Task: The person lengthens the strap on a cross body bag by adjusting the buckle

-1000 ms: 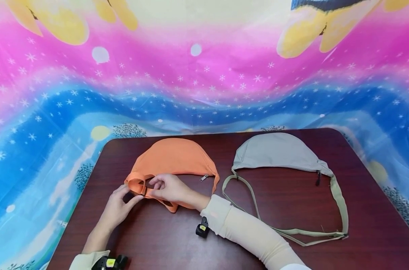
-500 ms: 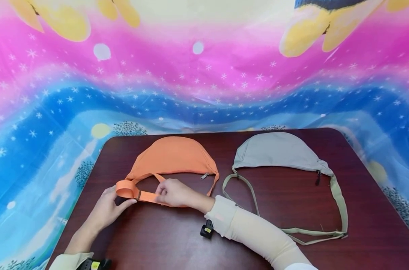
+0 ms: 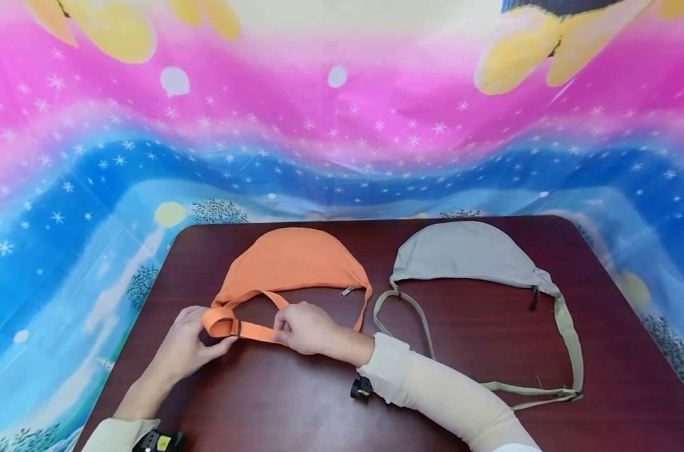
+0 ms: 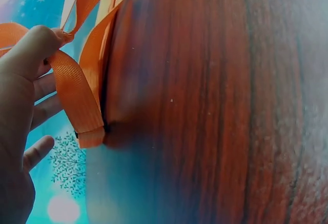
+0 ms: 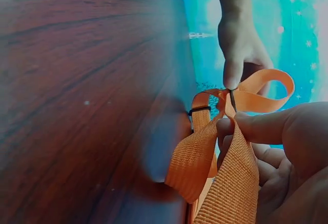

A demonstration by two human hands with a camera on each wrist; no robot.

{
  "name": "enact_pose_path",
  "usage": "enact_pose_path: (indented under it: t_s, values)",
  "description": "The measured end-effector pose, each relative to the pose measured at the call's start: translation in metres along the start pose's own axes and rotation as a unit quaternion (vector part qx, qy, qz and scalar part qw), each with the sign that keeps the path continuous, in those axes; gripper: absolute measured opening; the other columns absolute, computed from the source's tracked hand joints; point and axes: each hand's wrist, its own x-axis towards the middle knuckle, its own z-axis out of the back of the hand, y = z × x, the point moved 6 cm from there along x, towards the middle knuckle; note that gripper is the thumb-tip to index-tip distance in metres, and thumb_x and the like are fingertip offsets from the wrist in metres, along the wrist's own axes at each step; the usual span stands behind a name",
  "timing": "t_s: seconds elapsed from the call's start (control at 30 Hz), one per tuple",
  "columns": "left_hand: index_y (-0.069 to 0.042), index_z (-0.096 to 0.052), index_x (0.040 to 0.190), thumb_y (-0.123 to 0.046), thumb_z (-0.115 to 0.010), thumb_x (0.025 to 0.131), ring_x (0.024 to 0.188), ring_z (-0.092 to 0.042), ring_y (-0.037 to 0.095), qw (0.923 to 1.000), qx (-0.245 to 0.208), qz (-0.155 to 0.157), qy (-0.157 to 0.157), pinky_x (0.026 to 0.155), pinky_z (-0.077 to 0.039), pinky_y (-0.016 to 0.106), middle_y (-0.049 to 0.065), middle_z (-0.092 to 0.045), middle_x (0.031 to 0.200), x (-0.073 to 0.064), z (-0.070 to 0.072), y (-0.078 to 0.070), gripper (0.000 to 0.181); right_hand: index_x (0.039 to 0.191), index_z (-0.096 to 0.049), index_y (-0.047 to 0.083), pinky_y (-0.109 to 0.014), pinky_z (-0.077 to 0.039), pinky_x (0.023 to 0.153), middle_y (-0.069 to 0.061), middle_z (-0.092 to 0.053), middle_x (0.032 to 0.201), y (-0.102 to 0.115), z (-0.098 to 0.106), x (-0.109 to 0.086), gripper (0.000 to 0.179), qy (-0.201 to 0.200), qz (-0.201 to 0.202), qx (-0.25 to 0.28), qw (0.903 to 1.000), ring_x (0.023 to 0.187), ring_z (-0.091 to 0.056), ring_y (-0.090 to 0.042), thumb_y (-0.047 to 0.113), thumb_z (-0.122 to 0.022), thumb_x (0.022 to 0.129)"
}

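Observation:
An orange waist bag (image 3: 297,260) lies on the table, its zipper edge toward me. My left hand (image 3: 185,344) pinches its orange strap (image 3: 257,331) at a dark slide buckle (image 3: 238,329), where a loop of webbing stands up. To the right of the buckle, my right hand (image 3: 310,328) pinches the strap between thumb and fingers. The right wrist view shows the webbing (image 5: 233,183) running out of that pinch, with the left hand (image 5: 241,49) beyond. In the left wrist view, the thumb of my left hand (image 4: 23,85) presses on the strap.
A grey waist bag (image 3: 463,251) lies on the right of the dark wooden table (image 3: 297,402), its olive strap (image 3: 570,342) spread toward me. Behind the table hangs a printed backdrop (image 3: 342,144). A small black wrist camera (image 3: 361,389) sits on my right sleeve.
My right hand has moved right along the strap, away from the buckle, and the stretch between the hands is longer. The left hand moved left with the loop, then slightly back right.

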Motion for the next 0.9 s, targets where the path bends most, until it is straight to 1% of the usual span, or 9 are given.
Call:
enact_pose_path:
  t_s: [0.27, 0.37, 0.43, 0.5, 0.57, 0.63, 0.77, 0.83, 0.9]
  values:
    - [-0.014, -0.071, 0.097, -0.023, -0.091, 0.066, 0.085, -0.067, 0.025, 0.9981, 0.042, -0.044, 0.009, 0.092, -0.040, 0.049, 0.000, -0.074, 0.090, -0.001, 0.003, 0.006, 0.039, 0.082, -0.069, 0.024, -0.018, -0.041, 0.056, 0.019, -0.056, 0.065, -0.003, -0.003, -0.014, 0.014, 0.002, 0.012, -0.017, 0.9998, 0.058, -0.051, 0.002, 0.024, -0.073, 0.096]
    - [-0.011, -0.073, 0.101, -0.035, -0.089, 0.075, 0.086, -0.068, 0.027, 0.9979, 0.046, -0.046, 0.002, 0.092, -0.040, 0.052, 0.004, -0.074, 0.092, -0.001, 0.009, 0.011, 0.039, 0.082, -0.069, 0.025, -0.018, -0.041, 0.056, 0.020, -0.056, 0.066, -0.004, -0.001, -0.018, 0.013, -0.002, 0.014, -0.023, 0.9996, 0.059, -0.051, 0.003, 0.026, -0.074, 0.095]
    - [-0.009, -0.074, 0.103, -0.050, -0.079, 0.085, 0.086, -0.068, 0.028, 0.9977, 0.051, -0.044, -0.004, 0.091, -0.041, 0.053, 0.006, -0.075, 0.093, -0.001, 0.013, 0.014, 0.045, 0.082, -0.069, 0.025, -0.017, -0.041, 0.056, 0.020, -0.055, 0.065, -0.005, -0.001, -0.022, 0.014, -0.004, 0.015, -0.029, 0.9995, 0.059, -0.051, 0.004, 0.026, -0.074, 0.095]
    - [-0.007, -0.074, 0.104, -0.064, -0.064, 0.091, 0.085, -0.068, 0.030, 0.9976, 0.055, -0.041, -0.013, 0.090, -0.041, 0.053, 0.008, -0.075, 0.094, -0.002, 0.018, 0.017, 0.059, 0.081, -0.069, 0.025, -0.017, -0.041, 0.055, 0.021, -0.054, 0.064, -0.006, -0.001, -0.025, 0.014, -0.003, 0.014, -0.031, 0.9994, 0.058, -0.050, 0.003, 0.027, -0.074, 0.095]
    - [-0.006, -0.074, 0.103, -0.069, -0.052, 0.093, 0.084, -0.068, 0.030, 0.9976, 0.053, -0.036, -0.025, 0.089, -0.040, 0.053, 0.009, -0.075, 0.094, -0.002, 0.024, 0.020, 0.068, 0.080, -0.068, 0.025, -0.017, -0.040, 0.055, 0.020, -0.053, 0.063, -0.008, 0.000, -0.029, 0.016, -0.002, 0.016, -0.035, 0.9993, 0.057, -0.049, 0.003, 0.026, -0.074, 0.094]
    - [-0.005, -0.074, 0.102, -0.070, -0.049, 0.094, 0.083, -0.068, 0.031, 0.9974, 0.050, -0.034, -0.038, 0.088, -0.039, 0.052, 0.010, -0.075, 0.094, -0.003, 0.029, 0.022, 0.070, 0.079, -0.067, 0.026, -0.017, -0.040, 0.054, 0.020, -0.053, 0.062, -0.009, 0.001, -0.034, 0.017, -0.003, 0.017, -0.036, 0.9992, 0.056, -0.049, 0.003, 0.026, -0.075, 0.094]
    - [-0.004, -0.074, 0.103, -0.065, -0.057, 0.094, 0.084, -0.067, 0.033, 0.9968, 0.049, -0.031, -0.054, 0.087, -0.039, 0.054, 0.013, -0.075, 0.094, -0.004, 0.035, 0.028, 0.064, 0.078, -0.066, 0.025, -0.019, -0.039, 0.053, 0.019, -0.052, 0.062, -0.014, 0.004, -0.041, 0.018, -0.007, 0.015, -0.035, 0.9993, 0.056, -0.048, 0.002, 0.026, -0.076, 0.093]
    - [-0.003, -0.074, 0.104, -0.054, -0.071, 0.090, 0.086, -0.067, 0.034, 0.9970, 0.049, -0.024, -0.055, 0.088, -0.040, 0.054, 0.014, -0.075, 0.095, -0.005, 0.037, 0.031, 0.052, 0.078, -0.067, 0.025, -0.020, -0.039, 0.053, 0.018, -0.052, 0.062, -0.019, 0.005, -0.043, 0.018, -0.007, 0.009, -0.035, 0.9993, 0.056, -0.048, 0.001, 0.026, -0.076, 0.093]
    - [-0.003, -0.074, 0.105, -0.036, -0.084, 0.081, 0.087, -0.067, 0.034, 0.9974, 0.046, -0.013, -0.054, 0.088, -0.040, 0.054, 0.014, -0.075, 0.096, -0.005, 0.038, 0.034, 0.042, 0.078, -0.067, 0.024, -0.020, -0.039, 0.053, 0.018, -0.052, 0.062, -0.023, 0.006, -0.045, 0.018, -0.006, 0.002, -0.039, 0.9992, 0.057, -0.048, 0.001, 0.025, -0.076, 0.093]
